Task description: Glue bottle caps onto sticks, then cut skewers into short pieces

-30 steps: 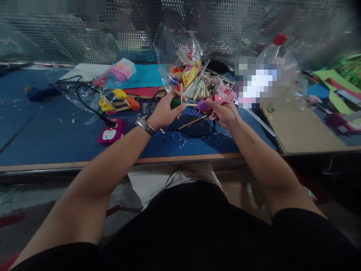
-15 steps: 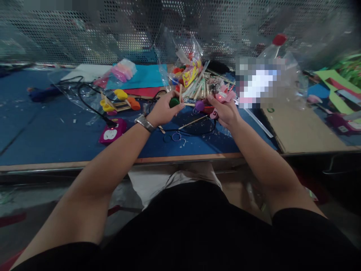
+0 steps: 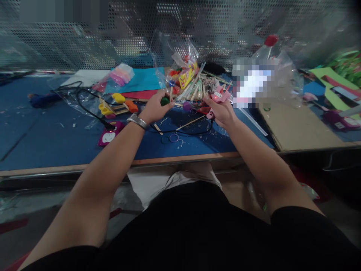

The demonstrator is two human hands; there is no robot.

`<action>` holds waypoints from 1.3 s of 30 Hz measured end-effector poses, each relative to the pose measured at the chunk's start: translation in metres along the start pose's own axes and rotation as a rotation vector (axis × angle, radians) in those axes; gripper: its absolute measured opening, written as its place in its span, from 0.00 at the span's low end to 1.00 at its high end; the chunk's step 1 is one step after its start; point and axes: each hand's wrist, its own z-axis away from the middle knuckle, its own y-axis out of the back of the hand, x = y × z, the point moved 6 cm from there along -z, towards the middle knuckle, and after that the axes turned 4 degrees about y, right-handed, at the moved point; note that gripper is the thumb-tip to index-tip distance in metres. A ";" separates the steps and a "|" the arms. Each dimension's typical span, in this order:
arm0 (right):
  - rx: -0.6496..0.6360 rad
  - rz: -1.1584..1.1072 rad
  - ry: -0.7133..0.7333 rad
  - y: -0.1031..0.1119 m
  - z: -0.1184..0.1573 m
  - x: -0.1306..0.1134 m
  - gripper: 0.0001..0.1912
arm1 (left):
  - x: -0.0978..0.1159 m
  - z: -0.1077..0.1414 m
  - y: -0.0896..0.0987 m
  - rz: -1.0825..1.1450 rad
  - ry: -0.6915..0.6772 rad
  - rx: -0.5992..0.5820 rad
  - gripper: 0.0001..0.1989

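Observation:
My left hand [image 3: 155, 108], with a metal watch at the wrist, pinches a green bottle cap [image 3: 164, 101] and a craft stick [image 3: 171, 92] that stands upright between the fingers. Another light stick runs from these fingers towards a purple bottle cap [image 3: 186, 107]; whether they are joined I cannot tell. In my right hand [image 3: 224, 113] is a pink glue gun [image 3: 222, 95] with a lit red light, its nozzle end pointing left towards the purple cap. A black cord hangs from the gun and loops over the blue table [image 3: 135, 146].
A purple power block [image 3: 108, 136] and a stick frame with yellow and orange caps [image 3: 118, 107] lie left. Behind are a bag of caps [image 3: 184, 77] and several loose craft sticks [image 3: 197, 88]. A bottle [image 3: 265, 49], blurred bright screen and cardboard [image 3: 301, 126] sit right.
My left hand has shifted left with the green cap and sticks, and the purple cap has moved left too, farther from the glue gun. The whole view has drifted slightly.

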 end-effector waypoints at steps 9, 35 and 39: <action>0.035 -0.029 -0.028 0.000 0.001 0.000 0.36 | -0.005 0.000 -0.006 0.025 0.030 -0.026 0.12; -0.017 0.021 -0.012 0.000 0.000 0.005 0.30 | -0.003 0.005 -0.005 -0.165 0.078 -0.069 0.11; -0.009 0.054 -0.063 -0.003 0.003 0.005 0.25 | -0.003 0.003 -0.003 -0.031 0.023 -0.005 0.27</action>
